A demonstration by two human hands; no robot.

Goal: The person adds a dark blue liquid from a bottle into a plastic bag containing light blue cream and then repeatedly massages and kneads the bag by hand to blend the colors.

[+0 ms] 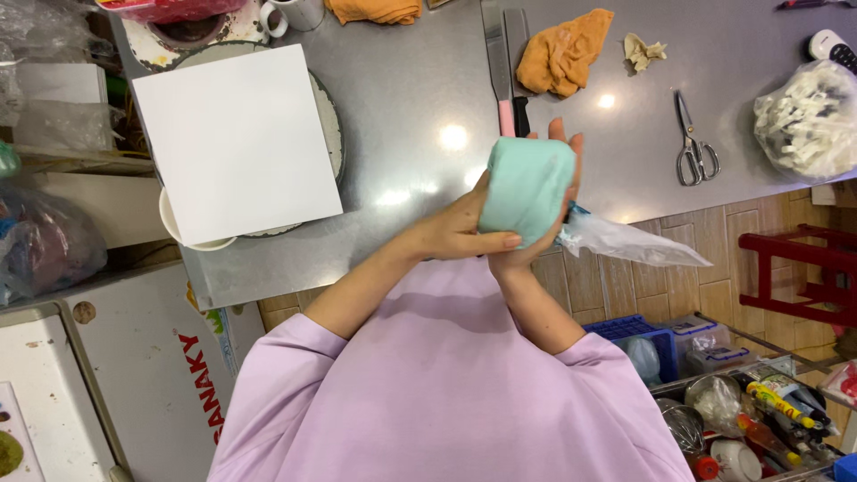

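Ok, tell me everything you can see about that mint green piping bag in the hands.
The piping bag is clear plastic, packed with pale mint green filling that bulges into a smooth, rounded lump. Its empty, crinkled end trails off to the right, past the edge of the steel table. It is held above that table edge, clear of the surface. The left hand grips its lower left side and the right hand cups it from behind, fingers above its top.
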